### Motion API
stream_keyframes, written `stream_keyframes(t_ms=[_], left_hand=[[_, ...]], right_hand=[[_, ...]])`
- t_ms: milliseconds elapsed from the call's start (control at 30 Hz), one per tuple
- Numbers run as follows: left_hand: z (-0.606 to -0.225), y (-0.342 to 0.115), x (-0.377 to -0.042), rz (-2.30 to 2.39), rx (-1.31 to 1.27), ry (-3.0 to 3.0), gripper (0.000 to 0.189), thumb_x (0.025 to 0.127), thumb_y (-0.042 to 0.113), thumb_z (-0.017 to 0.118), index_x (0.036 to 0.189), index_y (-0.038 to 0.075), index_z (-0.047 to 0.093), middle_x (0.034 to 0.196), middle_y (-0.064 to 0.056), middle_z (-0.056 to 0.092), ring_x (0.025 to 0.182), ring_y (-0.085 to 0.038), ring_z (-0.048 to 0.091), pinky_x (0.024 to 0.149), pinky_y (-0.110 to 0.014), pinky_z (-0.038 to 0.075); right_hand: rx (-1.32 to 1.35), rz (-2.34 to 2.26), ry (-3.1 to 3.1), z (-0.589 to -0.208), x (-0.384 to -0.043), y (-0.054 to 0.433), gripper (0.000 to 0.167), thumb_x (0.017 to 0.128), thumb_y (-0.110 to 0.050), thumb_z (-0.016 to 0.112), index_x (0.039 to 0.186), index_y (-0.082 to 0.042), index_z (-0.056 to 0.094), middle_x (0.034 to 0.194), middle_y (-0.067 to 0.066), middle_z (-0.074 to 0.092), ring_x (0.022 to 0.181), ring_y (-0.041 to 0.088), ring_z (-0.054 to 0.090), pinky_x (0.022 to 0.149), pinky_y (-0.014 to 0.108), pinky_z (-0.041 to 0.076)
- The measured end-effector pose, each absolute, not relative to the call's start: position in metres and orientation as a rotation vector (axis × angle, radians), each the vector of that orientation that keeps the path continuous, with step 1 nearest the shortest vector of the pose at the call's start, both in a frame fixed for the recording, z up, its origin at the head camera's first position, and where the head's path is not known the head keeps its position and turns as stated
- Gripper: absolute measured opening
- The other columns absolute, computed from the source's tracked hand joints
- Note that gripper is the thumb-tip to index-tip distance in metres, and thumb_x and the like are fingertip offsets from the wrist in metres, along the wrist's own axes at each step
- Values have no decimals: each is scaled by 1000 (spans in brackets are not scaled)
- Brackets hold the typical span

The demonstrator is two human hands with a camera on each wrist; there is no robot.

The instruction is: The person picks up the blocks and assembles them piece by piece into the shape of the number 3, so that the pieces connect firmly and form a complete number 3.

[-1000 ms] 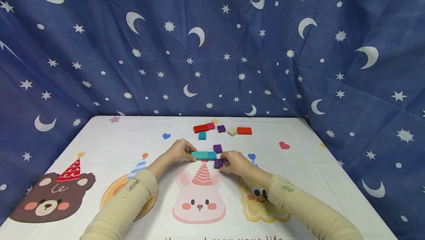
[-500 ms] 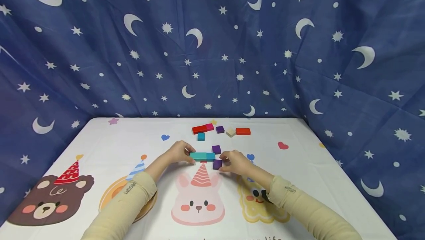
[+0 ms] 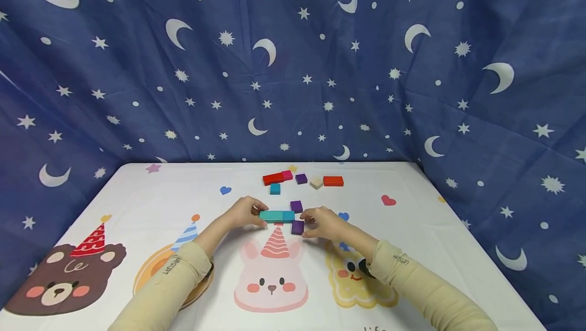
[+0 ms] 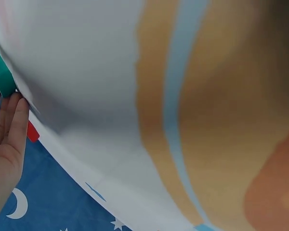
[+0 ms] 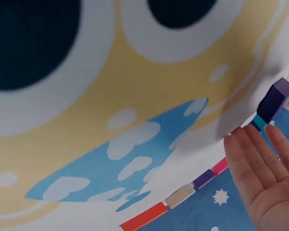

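A long teal block [image 3: 271, 216] lies end to end with a short blue block [image 3: 288, 216] in the middle of the table. At the teal block's left end is my left hand [image 3: 243, 212]; in the left wrist view its fairly straight fingers touch the green-teal end. Two purple blocks stand by the row's right end, a nearer one [image 3: 297, 228] and a farther one [image 3: 296, 206]. Just right of the nearer one is my right hand [image 3: 325, 222]. Its fingers look straight and hold nothing in the right wrist view, close to the dark purple block [image 5: 275, 100].
Farther back lie a red block [image 3: 273, 179], a pink block [image 3: 287, 175], a blue cube [image 3: 275, 189], a purple block [image 3: 301, 179], a cream block [image 3: 316, 183] and an orange-red block [image 3: 333, 181]. A starry blue curtain [image 3: 293, 92] hangs behind the white tablecloth [image 3: 426, 249].
The head view has shifted slightly, moving the whole scene a little left. The gap between my right hand and the nearer purple block has widened a little. The blocks keep their arrangement.
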State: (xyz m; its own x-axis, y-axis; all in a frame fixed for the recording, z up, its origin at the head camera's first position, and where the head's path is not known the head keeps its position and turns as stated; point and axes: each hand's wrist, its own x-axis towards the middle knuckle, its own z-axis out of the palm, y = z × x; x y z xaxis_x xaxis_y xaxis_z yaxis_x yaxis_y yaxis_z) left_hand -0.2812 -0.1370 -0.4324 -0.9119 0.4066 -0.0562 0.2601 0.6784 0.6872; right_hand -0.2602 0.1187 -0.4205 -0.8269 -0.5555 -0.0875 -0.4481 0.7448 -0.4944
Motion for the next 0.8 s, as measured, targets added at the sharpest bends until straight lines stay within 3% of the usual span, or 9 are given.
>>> stream_keyframes(t_ms=[567, 800], left_hand=[[-433, -132, -277, 1020, 478, 2722, 38, 75, 8, 78, 111, -1, 68, 112, -15, 67, 89, -19, 61, 86, -34, 53], [-433, -131, -276, 1011, 489, 2751, 33, 77, 4, 75, 110, -1, 69, 110, -15, 68, 89, -19, 62, 84, -35, 53]], right_hand=[[-832, -604, 2736, -417, -268, 128, 40, 78, -19, 77, 112, -4, 65, 105, 10, 68, 92, 20, 62, 87, 37, 52], [-898, -585, 2784, -414, -276, 137, 39, 78, -18, 76, 111, -1, 65, 108, 13, 68, 97, 27, 63, 87, 40, 52]])
